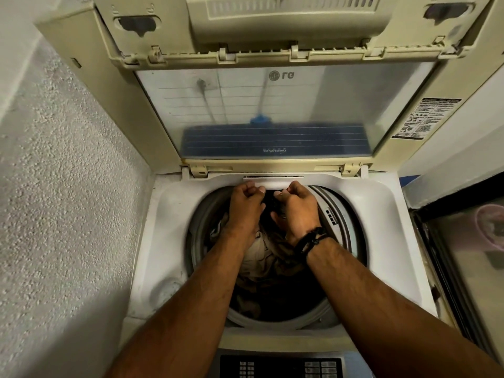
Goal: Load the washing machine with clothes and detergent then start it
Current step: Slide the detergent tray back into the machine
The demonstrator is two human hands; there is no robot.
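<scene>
Both hands reach across the drum: the left hand (246, 196) and right hand (296, 197) curl their fingers on the white detergent drawer (272, 183) at the tub's back rim, probably to draw it out for detergent. Clothes (268, 252) already lie in the drum below, under the raised lid (275, 115).

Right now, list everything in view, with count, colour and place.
lid: one, cream frame with clear pane, raised at the far side
drum: one, grey rim, centre
clothes: a pile, beige and dark, in the drum
drawer: one, white, far rim of the opening
panel: one, dark, near edge
wall: grey, rough, left
wristband: black, right wrist
left hand: curled at the drawer
right hand: curled at the drawer
</scene>
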